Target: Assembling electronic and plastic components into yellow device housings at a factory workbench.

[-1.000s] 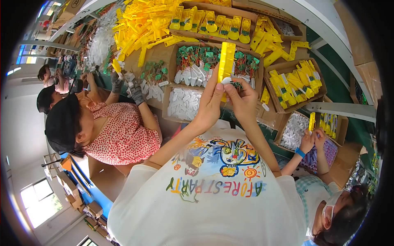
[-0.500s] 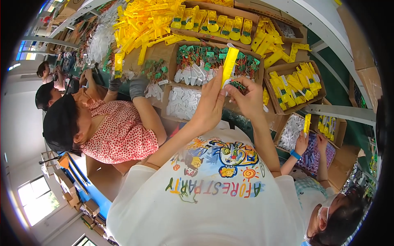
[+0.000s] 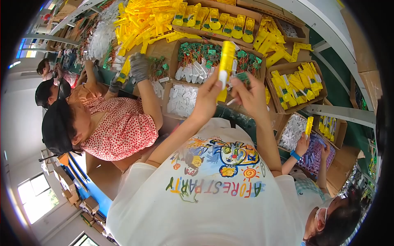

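Yellow strip (image 3: 227, 57), one: raised before the shirt (image 3: 197, 213), near upright, top leaning slightly right. Gripped at its lower part by the left hand (image 3: 210, 95), fingers closed. White piece (image 3: 223, 77), one: against the strip's lower end. Green board (image 3: 243, 77), one: pinched in the right hand (image 3: 251, 96), just beside the strip; contact unclear. White parts (image 3: 182, 100), many: in a carton (image 3: 166, 98) near the left hand.

Yellow piece (image 3: 227, 58) (partly hidden)
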A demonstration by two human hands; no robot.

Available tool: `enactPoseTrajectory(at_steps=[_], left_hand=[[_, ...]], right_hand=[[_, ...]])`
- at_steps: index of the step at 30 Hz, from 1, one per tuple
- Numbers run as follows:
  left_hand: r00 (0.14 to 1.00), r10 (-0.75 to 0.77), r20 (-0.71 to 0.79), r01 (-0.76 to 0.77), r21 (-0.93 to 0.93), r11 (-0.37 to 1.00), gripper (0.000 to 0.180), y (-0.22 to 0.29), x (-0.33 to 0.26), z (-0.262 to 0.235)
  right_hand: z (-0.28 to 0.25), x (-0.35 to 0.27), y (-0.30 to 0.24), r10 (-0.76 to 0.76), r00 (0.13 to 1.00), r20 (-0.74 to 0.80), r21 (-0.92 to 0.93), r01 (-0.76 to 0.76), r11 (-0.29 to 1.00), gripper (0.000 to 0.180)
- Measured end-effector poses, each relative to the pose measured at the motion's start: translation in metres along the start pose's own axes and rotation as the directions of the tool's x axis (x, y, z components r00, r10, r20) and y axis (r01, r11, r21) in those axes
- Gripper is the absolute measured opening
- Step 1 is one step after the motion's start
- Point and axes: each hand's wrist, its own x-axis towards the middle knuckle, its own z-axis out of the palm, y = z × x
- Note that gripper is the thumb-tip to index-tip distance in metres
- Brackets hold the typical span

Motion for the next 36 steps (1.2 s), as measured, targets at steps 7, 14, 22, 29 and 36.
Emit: enactPoseTrajectory(at_steps=[7, 14, 22, 29, 36], left_hand=[[0.99, -0.026, 0.139, 0.087, -0.449, 0.889, 0.044, 0.016, 0.001, 0.0], [0.976, -0.016, 0.217, 0.126, -0.505, 0.854, 0.045, 0.018, -0.002, -0.007], [0.977, -0.012, 0.212, 0.135, -0.577, 0.805, 0.044, 0.009, 0.0, -0.002], [0.977, -0.055, 0.207, 0.168, -0.582, 0.796, 0.043, 0.01, -0.005, 0.004], [0.983, -0.084, 0.163, 0.163, -0.559, 0.813, 0.044, 0.01, -0.01, 0.002]], right_hand=[[-0.012, 0.0, 0.027, -0.066, 0.99, 0.122, -0.132, 0.082, 0.988, 0.025], [-0.013, -0.004, 0.012, 0.129, 0.987, -0.099, 0.037, -0.126, 0.991, 0.026], [0.016, -0.023, 0.0, -0.317, 0.938, -0.137, -0.242, 0.279, 0.929, 0.024], [0.025, -0.023, 0.0, -0.509, 0.847, -0.155, -0.462, 0.394, 0.795, 0.026], [0.012, -0.022, -0.011, -0.317, 0.948, 0.002, -0.462, 0.283, 0.841, 0.028]])
